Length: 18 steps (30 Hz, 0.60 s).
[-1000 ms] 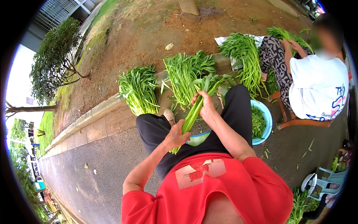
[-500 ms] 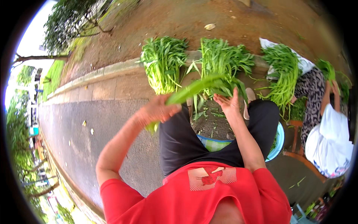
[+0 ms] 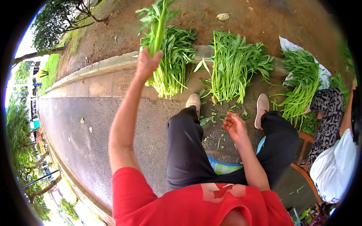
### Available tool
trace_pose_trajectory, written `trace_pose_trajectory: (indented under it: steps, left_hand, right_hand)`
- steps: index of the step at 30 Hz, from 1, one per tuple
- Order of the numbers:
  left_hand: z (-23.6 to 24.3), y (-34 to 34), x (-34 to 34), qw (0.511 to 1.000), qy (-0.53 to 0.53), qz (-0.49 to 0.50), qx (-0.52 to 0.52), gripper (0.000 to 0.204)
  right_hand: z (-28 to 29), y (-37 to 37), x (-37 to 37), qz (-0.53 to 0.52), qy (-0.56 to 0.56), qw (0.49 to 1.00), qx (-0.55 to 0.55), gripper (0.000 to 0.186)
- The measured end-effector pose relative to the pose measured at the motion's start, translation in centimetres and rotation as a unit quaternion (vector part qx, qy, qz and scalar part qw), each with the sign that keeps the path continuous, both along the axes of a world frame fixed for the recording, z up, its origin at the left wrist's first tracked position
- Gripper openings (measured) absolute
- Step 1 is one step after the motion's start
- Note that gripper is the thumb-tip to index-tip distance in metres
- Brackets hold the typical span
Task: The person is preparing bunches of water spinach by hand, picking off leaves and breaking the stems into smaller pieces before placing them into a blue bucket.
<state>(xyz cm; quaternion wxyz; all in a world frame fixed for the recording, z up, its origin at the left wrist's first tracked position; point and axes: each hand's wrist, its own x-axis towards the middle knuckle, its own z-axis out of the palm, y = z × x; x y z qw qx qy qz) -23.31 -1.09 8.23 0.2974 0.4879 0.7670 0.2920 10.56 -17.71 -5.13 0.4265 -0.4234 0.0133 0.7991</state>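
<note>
My left hand (image 3: 148,63) is raised at the upper middle, shut on a bunch of long-stemmed leafy greens (image 3: 158,26) held upright over a left pile of greens (image 3: 175,69). A middle pile (image 3: 230,69) lies beside it along the curb, and a right pile (image 3: 296,94) rests partly on a white sheet (image 3: 288,44). My right hand (image 3: 234,127) is held low between my knees, palm up, fingers loosely curled and apart, with nothing in it. Cut bits of stem and leaf are scattered on the pavement beyond it, near my shoes.
A concrete curb (image 3: 94,70) runs behind the piles, with bare soil beyond. A co-worker (image 3: 333,162) in white sits at the right by a wooden chair (image 3: 303,171). A checked cloth (image 3: 224,167) is under my legs; part of a blue basin (image 3: 261,143) shows past my right leg.
My left hand has carried the bunch up and forward to the left pile. My right hand has released the greens and drawn back lower. The view has shifted, moving the co-worker rightward.
</note>
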Motion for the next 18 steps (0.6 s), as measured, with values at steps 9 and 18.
trace_pose_trajectory:
  steps: [9, 18]
  left_hand:
    - [-29.8, -3.9, 1.5, 0.992, 0.110, 0.064, 0.001, 0.053]
    - [-32.4, -1.1, -2.3, 0.982, -0.122, 0.067, -0.130, 0.036]
  right_hand:
    - [-1.9, -0.5, -0.1, 0.049, -0.124, 0.991, -0.012, 0.031]
    - [-3.7, -1.2, 0.3, 0.076, -0.187, 0.978, -0.047, 0.025]
